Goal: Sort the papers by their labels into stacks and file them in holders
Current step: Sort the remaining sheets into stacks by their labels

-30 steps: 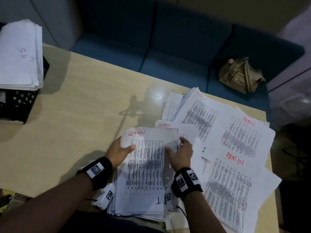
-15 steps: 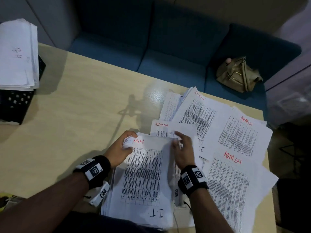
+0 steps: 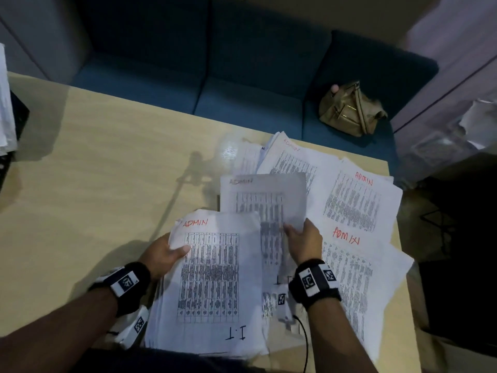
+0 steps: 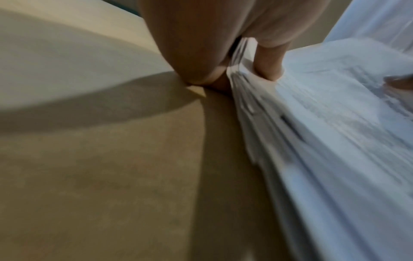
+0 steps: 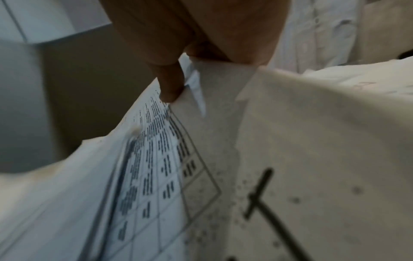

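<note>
While the left hand (image 3: pixel 161 254) grips the paper stack (image 3: pixel 212 278), thumb on top, the right hand (image 3: pixel 304 243) pinches a lifted sheet (image 3: pixel 266 200). Loose ADMIN sheets (image 3: pixel 357 200) lie just right of the stack.

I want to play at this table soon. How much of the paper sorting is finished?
Some is done: sheets marked ADMIN already lie spread on the table's right side. Right now the right hand lifts one sheet off the pile that the left hand grips. That pile looks thick in the left wrist view, and nothing here shows these sheets filed in holders, so plenty is probably left.
</note>
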